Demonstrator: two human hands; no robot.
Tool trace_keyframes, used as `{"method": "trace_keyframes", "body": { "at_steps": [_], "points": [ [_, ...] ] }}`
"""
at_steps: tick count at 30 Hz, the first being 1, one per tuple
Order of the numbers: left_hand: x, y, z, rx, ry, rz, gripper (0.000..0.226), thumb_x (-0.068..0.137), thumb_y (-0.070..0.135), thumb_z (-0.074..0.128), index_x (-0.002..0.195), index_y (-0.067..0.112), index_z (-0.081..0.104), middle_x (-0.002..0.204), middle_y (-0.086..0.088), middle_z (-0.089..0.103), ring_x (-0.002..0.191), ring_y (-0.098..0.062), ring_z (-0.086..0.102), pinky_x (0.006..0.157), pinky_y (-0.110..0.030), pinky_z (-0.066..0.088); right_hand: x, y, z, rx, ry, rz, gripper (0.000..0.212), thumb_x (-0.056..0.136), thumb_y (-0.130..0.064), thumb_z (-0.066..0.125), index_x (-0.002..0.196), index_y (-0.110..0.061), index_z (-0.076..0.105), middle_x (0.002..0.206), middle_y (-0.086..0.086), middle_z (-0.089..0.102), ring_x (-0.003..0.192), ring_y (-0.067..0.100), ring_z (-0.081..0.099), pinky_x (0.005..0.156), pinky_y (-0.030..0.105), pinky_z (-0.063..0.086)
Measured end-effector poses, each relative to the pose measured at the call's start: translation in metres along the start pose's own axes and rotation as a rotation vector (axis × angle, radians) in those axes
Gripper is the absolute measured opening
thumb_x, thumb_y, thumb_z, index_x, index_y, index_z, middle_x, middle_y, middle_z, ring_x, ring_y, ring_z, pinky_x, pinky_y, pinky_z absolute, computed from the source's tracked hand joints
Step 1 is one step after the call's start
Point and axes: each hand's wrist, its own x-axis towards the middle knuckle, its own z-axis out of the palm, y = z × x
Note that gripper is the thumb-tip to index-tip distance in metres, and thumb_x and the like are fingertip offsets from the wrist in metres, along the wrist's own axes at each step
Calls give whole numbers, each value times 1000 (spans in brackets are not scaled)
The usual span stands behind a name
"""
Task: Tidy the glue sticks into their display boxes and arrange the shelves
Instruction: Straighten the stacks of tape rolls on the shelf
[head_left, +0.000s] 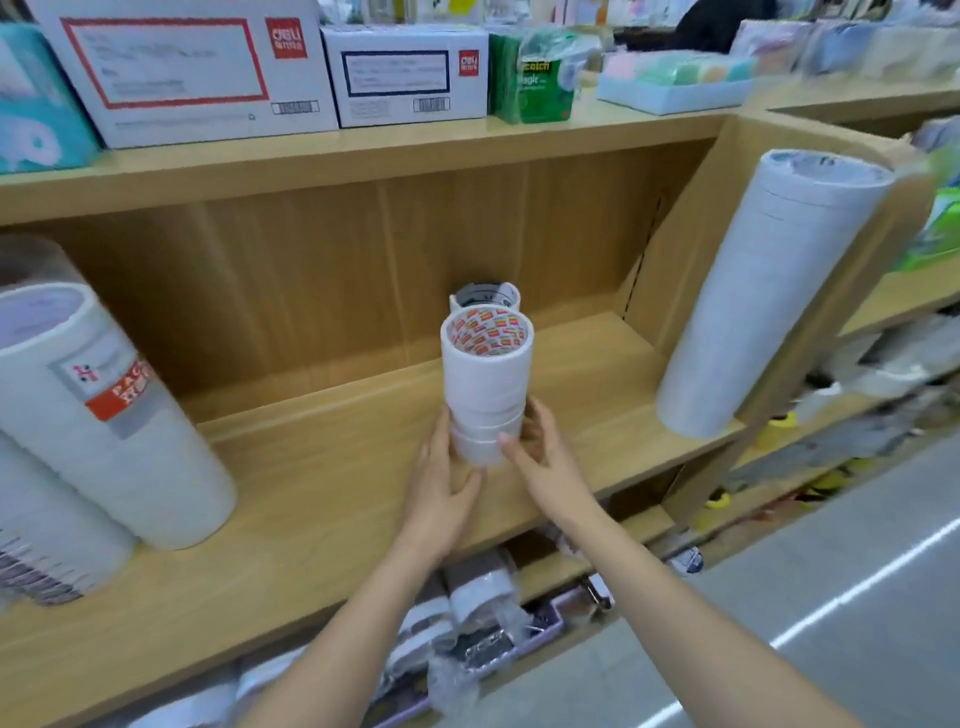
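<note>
Head view: broad shelf (332, 499) of pale wood-grain laminate, smooth flat boards, back panel of the same. At the left, a fat left column (104, 415) of white rolls under glossy film, with an orange-red label reading "PAC", the rest blurred. At the right, a slimmer right column (769, 296) of white rolls, film-wrapped, close against the side panel. On the board above, a large carton (176, 73) of white card with a red-framed label and a white "deli" logo on red. Beside it, a small carton (410, 75) with a blue-framed label and the same logo. Next along, a green pack (540, 78) marked "Magic". Mid-board, near the front edge, a tape stack (485, 384) of matt white rolls: cylindrical, long axis upright, open core facing up, core lined with red and yellow print too small to read. Just behind, a single roll (485, 296) with a grey-printed core. Left hand (441, 483) wrapped round the stack's lower left side, thumb towards the front. Right hand (545, 457) curled round the lower right, thumb on the front.
</note>
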Motion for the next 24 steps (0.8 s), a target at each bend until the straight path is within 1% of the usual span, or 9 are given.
{"method": "trace_keyframes", "body": {
  "at_steps": [2,6,10,13,15,17,19,22,24],
  "points": [
    [6,3,11,-59,79,-52,78,89,20,64,154,18,20,155,3,33,139,-5,30,109,-17,23,11,2,-6,51,-23,-28,53,93,-21,66,139,-18,40,134,1,56,119,9,56,94,18,48],
    [15,0,30,-115,158,-140,87,77,45,56,154,29,19,152,8,38,139,-11,40,114,-43,37,29,2,-18,48,-67,-71,54,91,-14,68,139,-12,44,128,2,60,111,11,60,93,25,52],
    [25,4,42,-123,139,-194,98,74,52,56,157,27,10,153,3,37,139,-14,40,115,-44,35,37,0,-38,30,-190,-63,54,94,-11,63,143,-12,40,129,0,57,110,3,56,86,7,45],
    [27,14,46,-74,120,-198,96,84,34,64,157,16,6,157,-9,28,145,-22,28,120,-40,24,33,5,-47,-11,-234,-71,56,94,-10,62,144,-14,39,130,-2,55,118,9,55,90,7,43],
    [20,23,53,45,218,-208,87,87,13,65,155,4,10,157,-19,18,146,-30,20,120,-32,14,24,5,-59,-32,-167,-78,48,94,-9,61,140,-12,45,127,-2,56,109,8,57,86,7,44],
    [9,33,60,134,384,-147,75,83,1,64,147,-3,25,145,-24,26,135,-37,28,112,-31,18,14,5,-74,-39,-52,-98,38,95,-9,60,131,-14,53,118,-3,61,98,2,59,82,10,46],
    [0,40,69,188,442,-48,62,80,1,63,137,0,37,133,-20,34,124,-35,35,106,-33,24,3,6,-89,-61,60,-101,30,95,-12,59,124,-18,57,109,-6,65,95,-1,60,80,12,47],
    [-6,45,82,277,296,60,52,79,10,59,130,10,49,127,-13,41,118,-31,38,101,-35,30,-15,10,-110,-102,211,-76,25,96,-14,57,120,-19,58,103,-7,64,95,3,60,82,18,49],
    [-8,47,91,360,143,153,55,79,15,56,135,13,50,136,-13,44,127,-32,38,106,-42,32,-23,11,-122,-135,289,-82,23,95,-13,57,118,-18,56,101,-4,61,94,10,59,83,28,50]
  ]
}}
